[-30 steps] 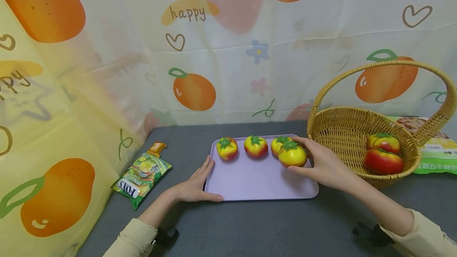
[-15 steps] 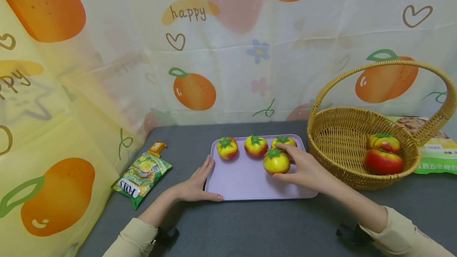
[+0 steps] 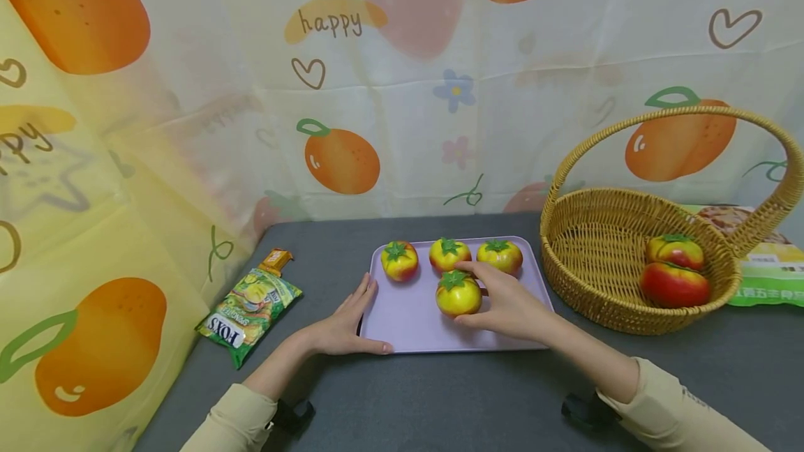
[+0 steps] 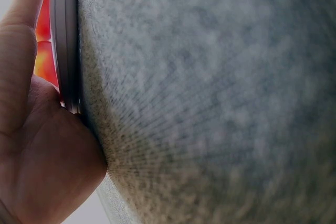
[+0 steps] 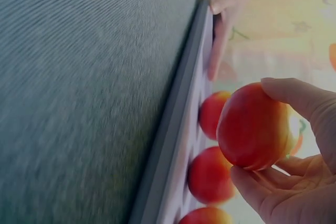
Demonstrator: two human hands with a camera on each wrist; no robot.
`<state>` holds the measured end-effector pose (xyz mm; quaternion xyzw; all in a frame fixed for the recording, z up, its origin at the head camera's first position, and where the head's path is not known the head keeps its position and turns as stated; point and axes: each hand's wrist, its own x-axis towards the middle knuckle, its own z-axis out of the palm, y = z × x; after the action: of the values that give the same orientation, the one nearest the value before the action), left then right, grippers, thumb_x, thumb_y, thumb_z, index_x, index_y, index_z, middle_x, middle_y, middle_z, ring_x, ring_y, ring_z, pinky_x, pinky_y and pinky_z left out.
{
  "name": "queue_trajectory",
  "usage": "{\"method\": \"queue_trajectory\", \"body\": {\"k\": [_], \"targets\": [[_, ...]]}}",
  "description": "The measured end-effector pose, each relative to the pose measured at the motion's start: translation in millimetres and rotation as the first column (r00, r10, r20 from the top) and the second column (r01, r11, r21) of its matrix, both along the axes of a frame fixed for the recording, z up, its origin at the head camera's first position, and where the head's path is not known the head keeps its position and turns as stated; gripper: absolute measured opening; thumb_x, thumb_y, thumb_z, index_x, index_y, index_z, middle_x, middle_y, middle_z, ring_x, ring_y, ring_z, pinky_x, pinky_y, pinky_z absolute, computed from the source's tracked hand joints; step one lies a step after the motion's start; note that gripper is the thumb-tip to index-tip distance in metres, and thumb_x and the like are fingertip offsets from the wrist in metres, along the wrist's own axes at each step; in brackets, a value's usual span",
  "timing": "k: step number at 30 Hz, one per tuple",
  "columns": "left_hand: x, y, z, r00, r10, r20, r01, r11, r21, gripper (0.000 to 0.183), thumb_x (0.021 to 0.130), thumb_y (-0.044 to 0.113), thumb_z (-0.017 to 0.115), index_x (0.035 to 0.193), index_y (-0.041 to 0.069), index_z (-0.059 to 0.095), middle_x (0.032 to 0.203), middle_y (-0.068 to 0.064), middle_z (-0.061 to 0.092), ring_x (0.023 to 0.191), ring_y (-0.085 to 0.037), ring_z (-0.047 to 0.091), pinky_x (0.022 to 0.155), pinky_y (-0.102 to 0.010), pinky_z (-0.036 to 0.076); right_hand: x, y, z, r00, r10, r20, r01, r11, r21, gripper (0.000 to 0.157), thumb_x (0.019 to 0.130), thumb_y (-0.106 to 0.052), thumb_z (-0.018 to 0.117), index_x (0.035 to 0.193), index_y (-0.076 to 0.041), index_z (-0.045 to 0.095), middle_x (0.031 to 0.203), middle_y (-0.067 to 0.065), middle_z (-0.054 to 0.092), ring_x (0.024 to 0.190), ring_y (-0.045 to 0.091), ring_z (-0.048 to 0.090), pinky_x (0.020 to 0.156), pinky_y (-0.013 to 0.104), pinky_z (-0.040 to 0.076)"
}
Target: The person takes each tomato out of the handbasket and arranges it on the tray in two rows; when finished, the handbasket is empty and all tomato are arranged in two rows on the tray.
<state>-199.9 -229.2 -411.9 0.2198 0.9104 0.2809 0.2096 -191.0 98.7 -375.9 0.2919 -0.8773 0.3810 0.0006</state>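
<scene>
My right hand pinches a yellow-and-red persimmon with a green leafy top. In the right wrist view this persimmon sits between thumb and fingers, raised above the tray's rim. Three similar persimmons, left, middle and right, stand in a row along the back of the lilac tray. My left hand rests at the tray's front left corner, fingers straight along the left edge and thumb at the front edge. The left wrist view shows the tray's rim against that hand.
On the right stands a wicker basket with a tall handle, holding two red-yellow fruits. Behind it lies a green and yellow packet. A green Fox's candy bag and a small orange wrapper lie at left on the grey table.
My right hand has carried the persimmon leftward over the tray, from in front of the back row's right persimmon to in front of the middle one. The left hand has stayed put.
</scene>
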Motion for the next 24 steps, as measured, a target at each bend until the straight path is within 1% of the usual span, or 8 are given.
{"method": "queue_trajectory", "body": {"k": [6,13,19,24], "targets": [[0.5,0,0.9,1.0,-0.004,0.002,0.004,1.0,0.007,0.119,0.08,0.058,0.072,0.156,0.009,-0.005,0.16,-0.012,-0.019,0.147,-0.033,-0.008,0.115,-0.055,0.002,-1.4,-14,-3.6,0.999,0.033,0.039,-0.033,0.999,-0.005,0.077,0.076,-0.025,0.084,0.14,-0.004,0.047,0.133,0.009,0.055,0.116,0.023,0.055,0.1,0.047,0.043],[0.8,0,1.3,1.0,0.002,0.003,-0.002,1.0,0.005,0.12,0.079,0.059,0.073,0.156,0.009,-0.005,0.16,-0.012,-0.019,0.147,-0.034,-0.008,0.115,-0.055,0.002,-3.3,-27,-10.6,0.996,0.064,0.065,-0.065,0.998,0.013,0.078,0.076,-0.025,0.084,0.14,-0.003,0.046,0.137,0.013,0.051,0.118,0.026,0.053,0.102,0.049,0.041],[1.3,1,1.6,1.0,0.003,0.002,-0.003,1.0,0.004,0.119,0.079,0.059,0.072,0.156,0.009,-0.004,0.16,-0.012,-0.019,0.147,-0.034,-0.007,0.115,-0.055,0.003,-5.2,-37,-14.5,0.994,0.095,0.052,-0.096,0.995,0.015,0.077,0.075,-0.025,0.085,0.138,-0.001,0.047,0.134,0.013,0.052,0.114,0.024,0.054,0.1,0.048,0.042],[1.6,1,2.2,1.0,0.003,0.007,-0.003,1.0,0.011,0.119,0.079,0.059,0.072,0.156,0.009,-0.004,0.16,-0.012,-0.019,0.147,-0.035,-0.007,0.115,-0.056,0.003,-6.1,-46,-15.9,0.991,0.12,0.063,-0.121,0.993,0.01,0.076,0.075,-0.024,0.084,0.137,0.0,0.048,0.131,0.012,0.053,0.108,0.022,0.055,0.097,0.046,0.044]]}}
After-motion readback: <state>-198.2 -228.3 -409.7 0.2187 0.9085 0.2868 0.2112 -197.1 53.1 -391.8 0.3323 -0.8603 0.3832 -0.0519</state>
